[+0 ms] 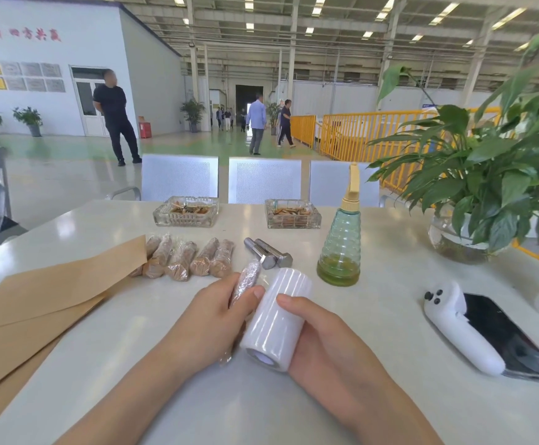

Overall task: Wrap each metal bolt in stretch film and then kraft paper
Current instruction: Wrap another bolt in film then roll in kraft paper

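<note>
Right now the left hand (211, 319) grips a film-covered bolt (246, 282) near the middle of the table (390, 284), fingers curled round its lower part, while the right hand (319, 340) clasps the stretch film roll (274, 319) just beside it, thumb on top. A short web of film seems to run between roll and bolt, though it is too clear to trace. The likely trouble is that this web bunches or tears unevenly if the roll is pulled away at a slant, leaving a loose tail; the bolt could also slip inside its slick wrap if the grip eases. The bolt's long axis runs away from the person toward the far edge, leaning slightly right, with its rounded wrapped end pointing far; which end is the head I cannot tell. Beyond it lie two bare bolts (266, 252), and to their left a row of wrapped bolts (187, 260) beside the kraft paper (43, 303) at the left edge.
</note>
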